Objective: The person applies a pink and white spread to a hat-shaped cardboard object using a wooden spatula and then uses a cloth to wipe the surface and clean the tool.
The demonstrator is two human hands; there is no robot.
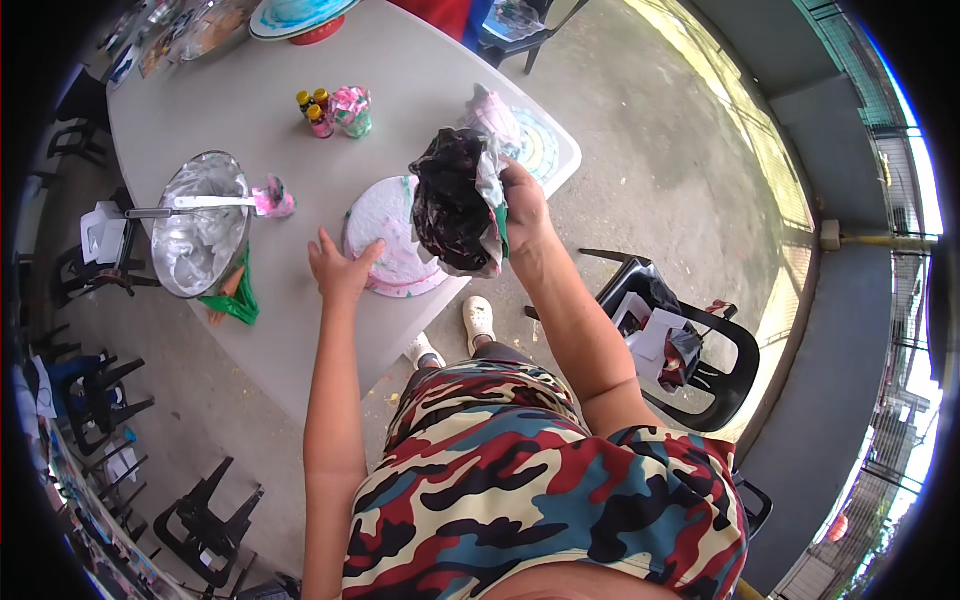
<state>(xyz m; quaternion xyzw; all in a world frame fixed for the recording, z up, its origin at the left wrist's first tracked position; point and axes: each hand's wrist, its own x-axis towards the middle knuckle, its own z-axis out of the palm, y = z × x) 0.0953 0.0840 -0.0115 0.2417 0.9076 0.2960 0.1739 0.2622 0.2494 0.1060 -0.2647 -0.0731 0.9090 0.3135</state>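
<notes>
My right hand (523,206) grips a crumpled, black-smeared plastic bag (454,199), raised over the right part of a round board or turntable (394,240) with white and pink smears. My left hand (341,266) is at the board's left edge, fingers spread, the thumb over its surface; whether it touches is unclear. Further left, a metal bowl (199,255) holds white cream, with a white-bladed spatula (214,202) across its rim. A pink-smeared crumpled piece (274,198) lies by the spatula's tip. Behind are small yellow-capped bottles (320,124) beside a pink-and-green smeared cup or wrap (351,112).
A crumpled pale pink bag (493,120) and a round patterned board (534,146) are at the table's right corner. A blue-and-white topped turntable (300,19) stands at the far edge. Green plastic (238,300) sits beside the bowl. A black chair (724,375) with boxes stands at right.
</notes>
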